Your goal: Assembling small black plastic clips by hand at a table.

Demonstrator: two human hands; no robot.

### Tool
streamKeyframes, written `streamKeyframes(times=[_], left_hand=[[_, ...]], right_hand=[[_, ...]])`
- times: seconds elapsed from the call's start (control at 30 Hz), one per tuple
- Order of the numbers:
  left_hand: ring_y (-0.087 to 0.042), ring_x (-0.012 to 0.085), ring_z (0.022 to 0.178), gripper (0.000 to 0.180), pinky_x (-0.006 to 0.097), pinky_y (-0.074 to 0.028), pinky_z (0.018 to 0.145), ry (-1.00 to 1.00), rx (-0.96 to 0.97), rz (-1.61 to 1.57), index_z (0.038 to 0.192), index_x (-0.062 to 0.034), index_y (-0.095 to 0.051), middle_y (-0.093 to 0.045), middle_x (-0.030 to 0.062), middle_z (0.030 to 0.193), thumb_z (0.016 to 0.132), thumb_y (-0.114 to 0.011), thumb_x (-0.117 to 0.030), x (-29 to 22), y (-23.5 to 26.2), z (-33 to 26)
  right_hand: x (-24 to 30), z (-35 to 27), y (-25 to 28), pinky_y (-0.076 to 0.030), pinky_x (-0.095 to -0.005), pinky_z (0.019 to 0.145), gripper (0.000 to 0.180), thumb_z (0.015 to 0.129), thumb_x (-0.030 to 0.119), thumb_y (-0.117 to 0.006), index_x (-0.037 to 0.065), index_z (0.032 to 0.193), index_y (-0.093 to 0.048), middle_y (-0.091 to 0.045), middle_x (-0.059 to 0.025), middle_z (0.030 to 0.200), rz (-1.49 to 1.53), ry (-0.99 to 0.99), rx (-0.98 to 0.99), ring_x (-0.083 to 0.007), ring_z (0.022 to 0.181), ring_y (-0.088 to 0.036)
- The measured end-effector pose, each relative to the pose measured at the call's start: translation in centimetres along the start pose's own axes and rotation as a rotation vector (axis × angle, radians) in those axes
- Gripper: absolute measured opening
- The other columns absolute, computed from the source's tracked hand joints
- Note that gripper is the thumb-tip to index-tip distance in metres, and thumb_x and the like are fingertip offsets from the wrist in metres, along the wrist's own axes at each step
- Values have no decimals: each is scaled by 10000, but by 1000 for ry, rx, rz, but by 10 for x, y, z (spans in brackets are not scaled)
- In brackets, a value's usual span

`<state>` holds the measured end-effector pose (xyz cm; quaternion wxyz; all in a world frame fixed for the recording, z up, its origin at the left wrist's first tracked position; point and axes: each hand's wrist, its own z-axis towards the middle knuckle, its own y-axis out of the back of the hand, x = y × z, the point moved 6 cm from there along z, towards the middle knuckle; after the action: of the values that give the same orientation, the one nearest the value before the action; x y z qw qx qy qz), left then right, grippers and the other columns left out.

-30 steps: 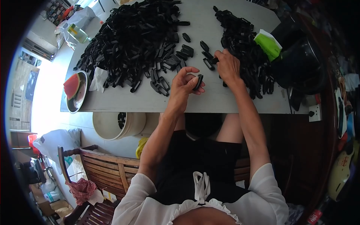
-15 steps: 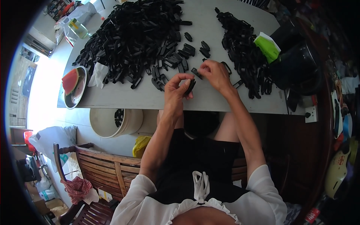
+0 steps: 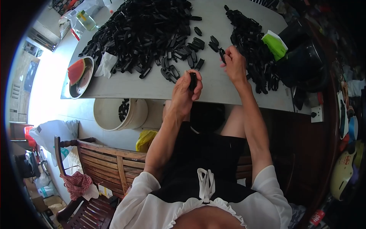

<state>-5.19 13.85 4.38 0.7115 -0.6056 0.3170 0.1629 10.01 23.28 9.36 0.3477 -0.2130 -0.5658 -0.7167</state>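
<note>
My left hand [image 3: 183, 91], near the front edge of the table, is closed around a small black plastic part [image 3: 193, 81], held upright between thumb and fingers. Farther out and to the right, my right hand [image 3: 235, 65] pinches another black plastic part [image 3: 222, 55] just above the tabletop. A big heap of similar black parts [image 3: 141, 34] covers the left and middle of the table. Along the right side runs a narrower pile of them [image 3: 249, 42], close to my right hand. A few loose parts [image 3: 196, 44] lie between the two piles.
A metal plate with watermelon [image 3: 88, 78] and a crumpled tissue [image 3: 106, 65] sit at the table's left. A green-and-white packet [image 3: 274, 45] and a black container [image 3: 301, 68] stand at the right. Below the table edge is a white bucket [image 3: 139, 114] holding some black parts.
My right hand has moved right and away from my left hand, and a black part now shows in its fingers. The left hand has turned, still gripping its part. The view has shifted slightly.
</note>
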Motion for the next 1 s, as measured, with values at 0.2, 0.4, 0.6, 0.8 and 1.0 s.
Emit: streamKeyframes(times=[0.2,0.4,0.6,0.8,1.0], left_hand=[[-360,79,470,365,188,-273,438,0,-178,137,925,-62,-493,-435,10,595,965,-385,-409,5,-13,-13],[-362,92,488,311,192,-314,465,4,-97,144,985,-45,-498,-450,21,652,969,-398,-339,3,-19,-23],[-346,62,491,303,171,-261,463,-41,-187,247,935,-55,-511,-441,-8,629,976,-397,-333,7,-30,-37],[-319,41,489,285,170,-232,437,-21,-108,380,891,-72,-494,-410,-34,596,974,-413,-331,7,-40,-45],[-304,30,502,244,165,-222,433,-17,-203,363,877,-90,-486,-352,-50,589,978,-417,-301,6,-38,-53]], right_hand=[[15,-55,-8,-381,-178,440,215,948,162,-398,16,1000,-548,-514,6,697,604,-124,318,-26,501,-401],[30,-101,-4,-339,-165,450,238,958,205,-429,14,922,-565,-502,1,657,787,-238,469,-41,504,-407],[61,-113,21,-416,-383,553,120,886,109,-531,-5,891,-492,-557,-140,747,160,289,95,-307,606,-547],[75,-122,24,-441,-396,561,109,869,115,-543,18,874,-494,-574,-140,793,-27,364,54,-332,658,-573],[77,-131,14,-445,-401,568,124,852,114,-555,5,851,-494,-589,-133,747,-229,359,132,-344,670,-580]])
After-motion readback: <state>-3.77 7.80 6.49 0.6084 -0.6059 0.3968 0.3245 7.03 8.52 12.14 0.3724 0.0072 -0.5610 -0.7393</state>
